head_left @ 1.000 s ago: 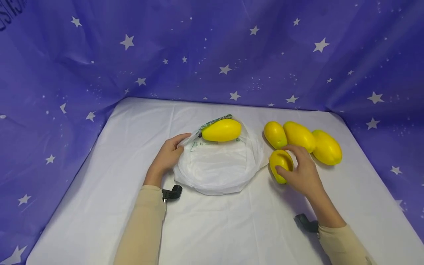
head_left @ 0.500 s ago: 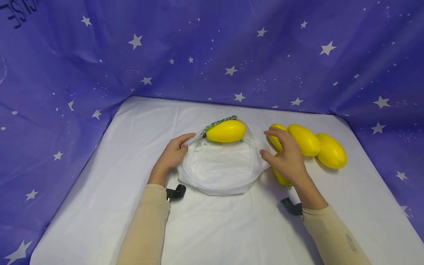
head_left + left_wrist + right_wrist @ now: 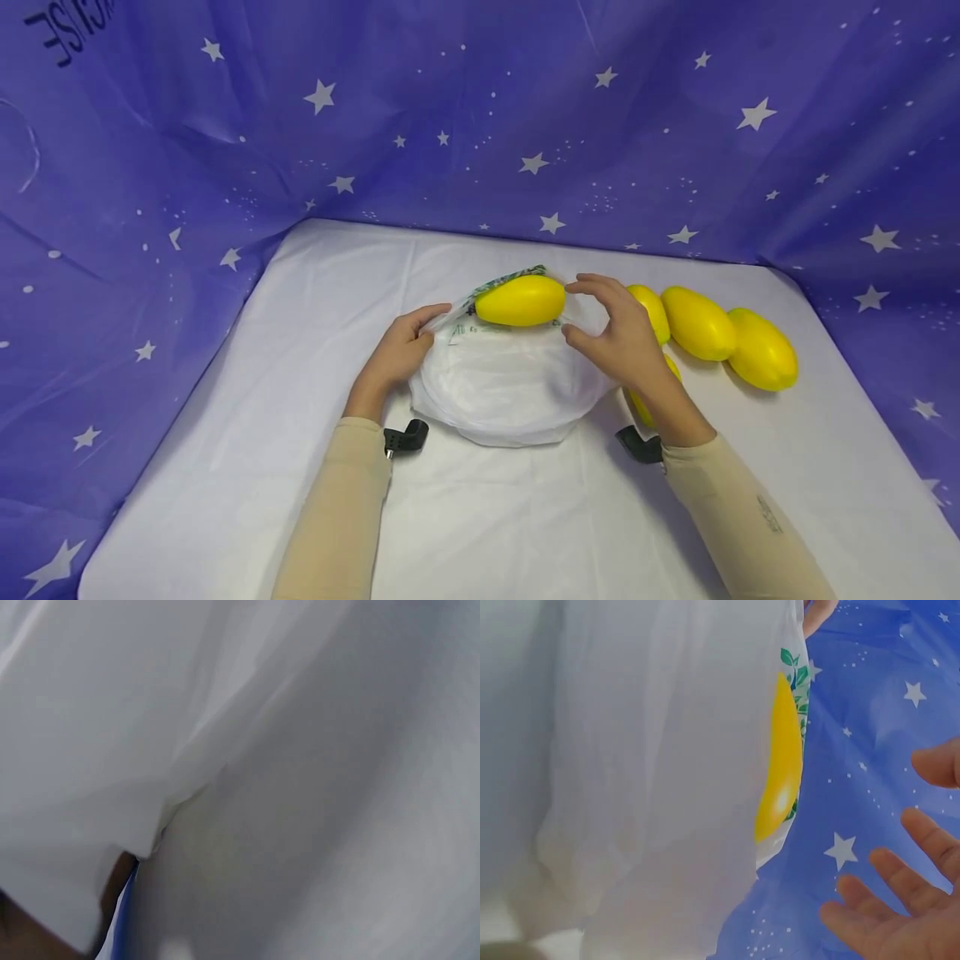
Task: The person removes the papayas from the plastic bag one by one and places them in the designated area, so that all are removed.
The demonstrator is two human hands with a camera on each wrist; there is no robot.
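A white plastic bag (image 3: 510, 392) with green print sits mid-table, its mouth spread wide. A smooth yellow fruit-shaped piece (image 3: 521, 301) lies at the far side of that mouth; the right wrist view shows part of the yellow piece (image 3: 781, 769) past the bag's white wall. My left hand (image 3: 393, 358) pinches the bag's left rim between thumb and fingers. Over the bag's right side is my right hand (image 3: 626, 337), thumb and fingers spread and holding nothing, fingertips close to the yellow piece's right end. Contact there is unclear. White plastic (image 3: 112, 735) fills much of the left wrist view.
Several yellow pieces lie to the right: one partly behind the right hand (image 3: 649, 311), a long one (image 3: 699, 325) and an outer one (image 3: 763, 350). Another yellow piece (image 3: 641, 408) is mostly hidden under the right forearm. A purple star-printed sheet (image 3: 480, 100) rises behind the white table (image 3: 480, 517).
My right hand has left a hollow yellow piece on the table and moved left over the bag, its fingers spread. The left hand keeps its grip on the rim. The head view has shifted slightly.
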